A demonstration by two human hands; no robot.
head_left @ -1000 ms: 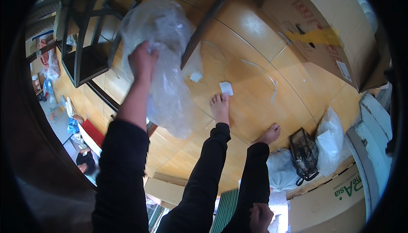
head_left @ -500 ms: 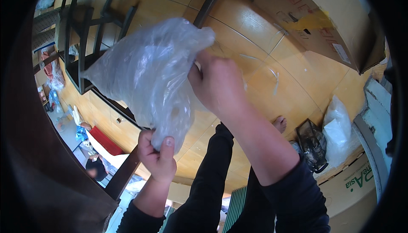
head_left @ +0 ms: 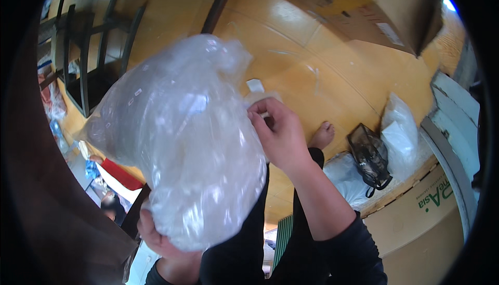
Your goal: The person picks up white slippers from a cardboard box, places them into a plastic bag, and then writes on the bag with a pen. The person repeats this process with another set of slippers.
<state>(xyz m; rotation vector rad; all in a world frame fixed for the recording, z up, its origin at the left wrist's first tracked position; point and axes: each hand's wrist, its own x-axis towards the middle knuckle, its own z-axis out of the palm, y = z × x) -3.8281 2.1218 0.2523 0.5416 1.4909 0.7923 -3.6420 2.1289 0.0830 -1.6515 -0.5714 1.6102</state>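
Note:
A large clear plastic bag [head_left: 197, 144], puffed out and wrinkled, fills the space in front of me. My left hand [head_left: 161, 241] grips its lower end, fingers partly hidden behind the film. At the bag's right side, my right hand [head_left: 280, 134] is closed in a pinch on what looks like the bag's thin edge. Just above those fingers shows a small white piece [head_left: 254, 86]; whether it lies on the floor or hangs in the air is unclear.
Dark metal frame legs [head_left: 86, 72] stand at the far left. A big cardboard box [head_left: 358, 14] is at the far right. Beside my bare foot [head_left: 322, 135] sit a black see-through bag [head_left: 368, 155] and a white plastic bag [head_left: 399, 139]. Another person [head_left: 113, 207] appears at lower left.
The plastic bag has puffed out and come nearer. My left hand has moved down and left with it; my right hand has shifted lower along its right side. The small white piece now shows.

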